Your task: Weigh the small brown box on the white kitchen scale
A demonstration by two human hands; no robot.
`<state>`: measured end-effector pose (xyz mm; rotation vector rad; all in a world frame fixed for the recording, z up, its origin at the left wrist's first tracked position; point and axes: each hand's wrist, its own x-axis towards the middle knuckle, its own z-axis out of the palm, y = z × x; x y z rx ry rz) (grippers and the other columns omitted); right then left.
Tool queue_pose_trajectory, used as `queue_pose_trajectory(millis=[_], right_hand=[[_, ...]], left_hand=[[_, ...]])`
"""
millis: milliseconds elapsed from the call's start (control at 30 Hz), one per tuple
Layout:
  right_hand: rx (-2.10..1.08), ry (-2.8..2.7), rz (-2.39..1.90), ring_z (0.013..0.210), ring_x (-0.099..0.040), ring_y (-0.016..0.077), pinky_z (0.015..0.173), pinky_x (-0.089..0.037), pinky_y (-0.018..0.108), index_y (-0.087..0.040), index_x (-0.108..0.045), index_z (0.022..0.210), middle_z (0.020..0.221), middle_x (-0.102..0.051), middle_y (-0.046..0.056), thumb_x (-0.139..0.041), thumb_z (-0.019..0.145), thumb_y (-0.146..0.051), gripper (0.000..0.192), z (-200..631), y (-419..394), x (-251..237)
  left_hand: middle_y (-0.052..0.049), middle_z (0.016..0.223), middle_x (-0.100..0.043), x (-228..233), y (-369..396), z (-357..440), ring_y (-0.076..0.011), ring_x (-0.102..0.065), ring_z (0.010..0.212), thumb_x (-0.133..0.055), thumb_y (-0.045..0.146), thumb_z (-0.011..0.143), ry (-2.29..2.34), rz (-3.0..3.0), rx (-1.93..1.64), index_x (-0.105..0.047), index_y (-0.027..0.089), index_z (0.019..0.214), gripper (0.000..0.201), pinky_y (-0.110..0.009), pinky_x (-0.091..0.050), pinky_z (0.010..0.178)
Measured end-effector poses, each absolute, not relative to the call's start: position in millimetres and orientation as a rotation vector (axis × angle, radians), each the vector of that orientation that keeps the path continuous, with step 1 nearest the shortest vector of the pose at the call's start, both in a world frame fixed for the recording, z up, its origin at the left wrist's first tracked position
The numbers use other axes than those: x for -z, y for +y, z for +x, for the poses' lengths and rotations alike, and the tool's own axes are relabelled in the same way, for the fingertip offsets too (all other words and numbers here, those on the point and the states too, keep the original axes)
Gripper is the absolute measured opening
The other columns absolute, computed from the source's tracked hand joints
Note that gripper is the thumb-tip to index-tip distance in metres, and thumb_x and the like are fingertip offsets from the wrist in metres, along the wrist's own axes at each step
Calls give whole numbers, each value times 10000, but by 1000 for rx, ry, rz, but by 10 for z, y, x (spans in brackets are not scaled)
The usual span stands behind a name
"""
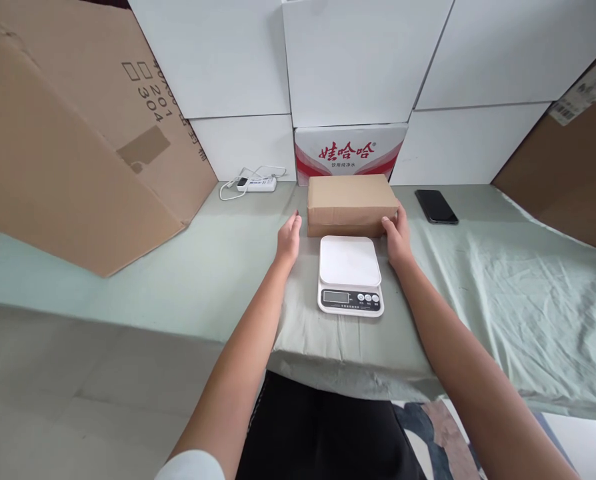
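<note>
A small brown cardboard box [351, 200] lies on the green cloth-covered table [218, 267], just behind a white digital kitchen scale [350, 273]. My right hand [397, 239] rests against the box's right front corner, thumb touching it. My left hand [289, 239] is flat with fingers together, a short gap away from the box's left side, holding nothing. The scale's platform is bare and its display is blank.
A black phone [436, 206] lies to the right of the box. A white power strip [257, 184] with its cord sits at the back left. A large cardboard sheet [73, 140] leans at left, another [568, 167] at right. White boxes and a red-printed carton [351, 152] line the back.
</note>
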<state>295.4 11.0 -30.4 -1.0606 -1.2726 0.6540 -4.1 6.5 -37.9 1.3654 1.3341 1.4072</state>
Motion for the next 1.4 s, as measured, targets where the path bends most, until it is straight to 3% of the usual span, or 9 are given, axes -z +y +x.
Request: queue_pose_trajectory(millis=[267,467,700,933,1233,1400], right_hand=[[-622,-1275,-1089,1584,-548,383,1434,-344,650,-307,-638,1371,1577,-702,104,-740,845,-663,643,2939,84,264],[-617,-1274,-1150,1507,-597,389,1404,-366,687,-297,-611,1333,1530,-704,114,-721,847,-601,584,2977,108,307],[-630,-1296,-1186,1492,-608,399,1402,-377,676,-304,-616,1312,1506,-711,112,-699,873,-565,517,2970,48,274],[-702,-1287,-1152,1535,-588,434,1404,-366,706,-303,-632,1342,1544,-695,126,-724,885,-560,532,2948,24,331],[-706,-1289,-1239,1531,-588,419,1401,-369,701,-267,-598,1454,1556,-689,146,-747,873,-592,682,2959,-25,287],[-665,-1298,-1266,1563,-572,443,1404,-338,734,-268,-598,1485,1597,-674,142,-759,854,-579,722,2995,32,344]], left_hand=[[-126,1822,-507,359,38,-12,-287,-441,1733,-454,756,1066,1321,1352,-1373,-582,206,1665,824,-471,-408,1406],[-109,1782,-561,242,-66,17,-297,-487,1707,-501,631,1079,1334,1371,-1344,-621,210,1632,705,-512,-376,1422],[-133,1752,-601,152,-134,66,-314,-549,1661,-526,600,1069,1381,1413,-1250,-656,198,1590,672,-466,-425,1371],[-118,1569,-767,96,-187,86,-335,-677,1512,-538,524,1069,1410,1455,-1175,-673,207,1561,601,-470,-503,1270],[-152,1729,-626,75,-213,104,-330,-572,1633,-543,535,1054,1337,1354,-1185,-636,188,1604,657,-464,-429,1347],[-134,1540,-770,109,-187,91,-314,-663,1521,-531,523,1068,1342,1358,-1179,-638,185,1588,630,-429,-493,1267]])
